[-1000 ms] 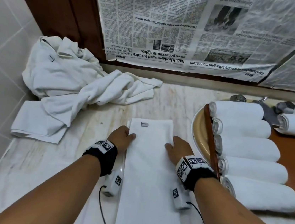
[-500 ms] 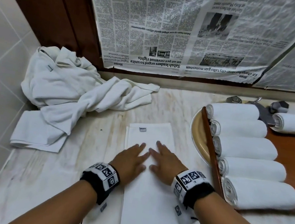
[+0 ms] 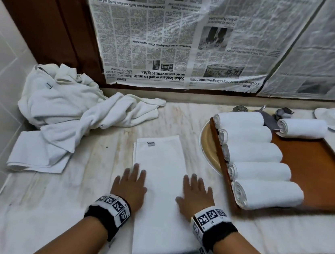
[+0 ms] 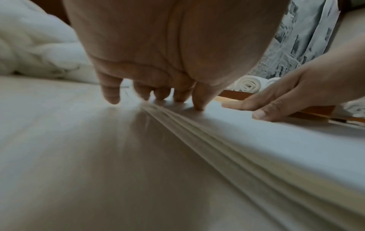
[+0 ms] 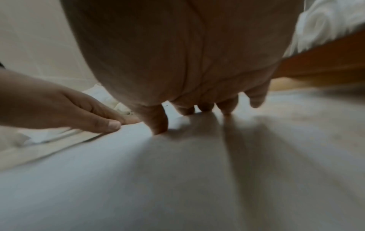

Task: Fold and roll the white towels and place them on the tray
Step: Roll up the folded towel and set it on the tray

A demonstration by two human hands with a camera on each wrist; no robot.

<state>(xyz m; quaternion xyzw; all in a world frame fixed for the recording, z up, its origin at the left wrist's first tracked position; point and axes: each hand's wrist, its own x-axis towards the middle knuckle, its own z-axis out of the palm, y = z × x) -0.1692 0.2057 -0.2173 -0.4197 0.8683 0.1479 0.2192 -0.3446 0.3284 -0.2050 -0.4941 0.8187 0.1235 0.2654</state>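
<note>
Left hand (image 3: 129, 186) and right hand (image 3: 194, 195) flat, fingers straight, pressing edges of folded white towel (image 3: 161, 181) on marble tabletop (image 3: 51, 203); right beyond, five rolled towels (image 3: 253, 153) on wooden tray (image 3: 321, 173); far left, crumpled towel pile (image 3: 63, 109)

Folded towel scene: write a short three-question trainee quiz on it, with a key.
1. True or false: both hands lie flat with straight fingers on the folded towel.
2. How many rolled towels sit on the tray?
A) four B) six C) eight
3. Fill in: the pile of unfolded towels lies to the ___ of the folded towel, seen from the head camera.

Key
1. True: the left hand and the right hand press flat near its two long edges.
2. B: five in a row along the tray's left side, one at the far end.
3. left
</note>
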